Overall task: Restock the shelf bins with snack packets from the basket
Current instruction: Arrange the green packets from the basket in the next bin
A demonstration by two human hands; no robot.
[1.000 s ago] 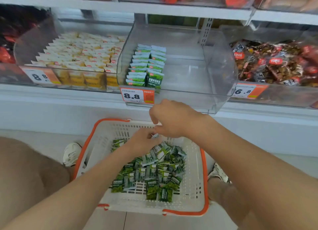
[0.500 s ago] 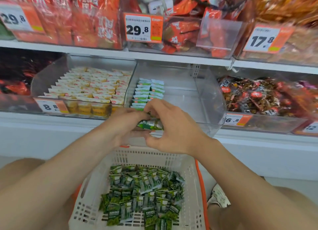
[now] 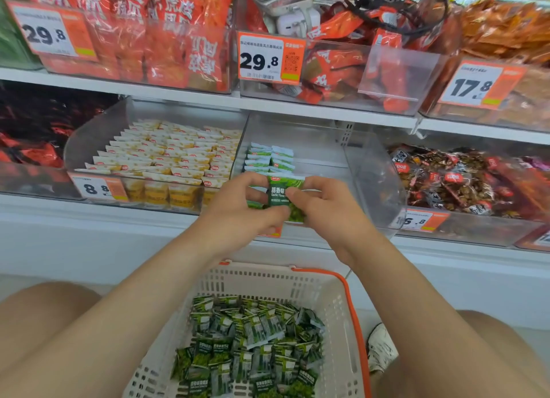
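Green packets (image 3: 282, 194), perhaps several, are being pinched between the left hand (image 3: 238, 207) and right hand (image 3: 324, 207), just in front of the clear bin (image 3: 372, 174). They are being judged light, crinkly and slippery, best squeezed by the flat faces.

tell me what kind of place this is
Most likely a shop's snack aisle: clear shelf bins full of packets, price tags on their fronts, and a shopping basket holding green packets.
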